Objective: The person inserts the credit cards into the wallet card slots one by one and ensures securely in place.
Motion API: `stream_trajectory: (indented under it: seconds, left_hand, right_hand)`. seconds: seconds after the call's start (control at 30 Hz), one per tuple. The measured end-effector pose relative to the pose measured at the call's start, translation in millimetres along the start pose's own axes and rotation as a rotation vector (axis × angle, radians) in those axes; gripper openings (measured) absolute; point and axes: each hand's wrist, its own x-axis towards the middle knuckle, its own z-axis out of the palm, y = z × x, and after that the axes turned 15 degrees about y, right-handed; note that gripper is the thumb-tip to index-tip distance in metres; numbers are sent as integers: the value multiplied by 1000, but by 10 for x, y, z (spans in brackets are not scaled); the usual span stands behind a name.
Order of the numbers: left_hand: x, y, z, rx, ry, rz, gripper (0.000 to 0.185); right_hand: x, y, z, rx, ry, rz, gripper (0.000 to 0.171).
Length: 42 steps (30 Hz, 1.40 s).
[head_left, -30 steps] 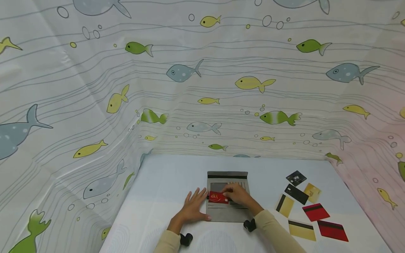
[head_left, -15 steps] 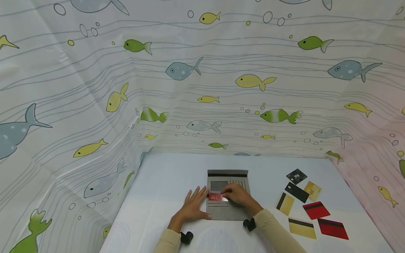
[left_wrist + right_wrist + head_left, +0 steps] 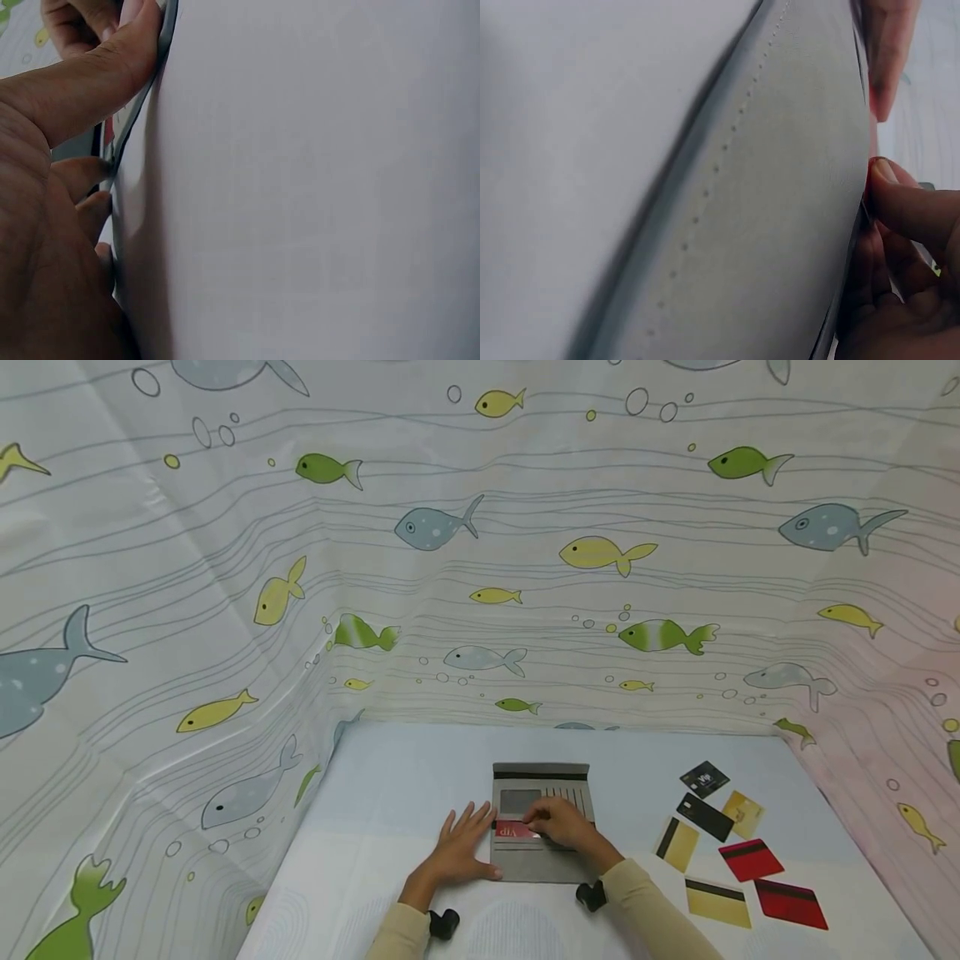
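A grey wallet [image 3: 528, 865] lies unfolded on the table, its card slots facing up. My right hand [image 3: 562, 823] pinches a red VIP card [image 3: 513, 830] at its right part. The card lies across the wallet's middle, and its lower part is hidden in a slot. Along the wallet's left edge, my left hand [image 3: 454, 850] rests with fingers spread and straight, the thumb at the lower left corner. In the right wrist view, the right thumb and fingers [image 3: 889, 171] meet behind the grey stitched wallet flap [image 3: 780, 187].
To the right several loose cards lie on the white table [image 3: 390, 793]: black cards [image 3: 705, 817], gold cards [image 3: 717, 903] and red cards [image 3: 791, 903]. A fish-patterned curtain [image 3: 570, 602] surrounds the table at the back and sides.
Less of the red card shows now; it has slid down into the slot under my right fingers. My left hand has stayed at the wallet's edge.
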Motion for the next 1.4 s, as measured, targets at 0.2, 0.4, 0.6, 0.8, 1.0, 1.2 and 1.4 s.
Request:
stream_trajectory:
  seconds: [0.2,0.4,0.6,0.8,1.0,1.2,1.4]
  left_hand:
    - [5,8,-10,-6,-2,2,107]
    - [9,1,-2,-5,2,4,107]
    - [9,-10,8,3,3,3,107]
    - [7,-16,10,1,2,3,107]
    - [2,-8,6,-3,2,6,107]
    - [1,-5,3,-5,4,0,107]
    - [9,2,5,-4,-1,-10,108]
  right_hand:
    - [-12,-9,-1,-5,-5,-20,8]
    - [-42,-40,-8,-17,13,-40,5]
    - [-75,-49,0,-12,21,-61,7]
    - [-84,-23,2,15,40,-103,7]
    - [-77,-10,18,-4,45,-101,8]
    - [-75,-19,29,-25,47,-94,8]
    - [-76,-21,22,-33,43,-101,8]
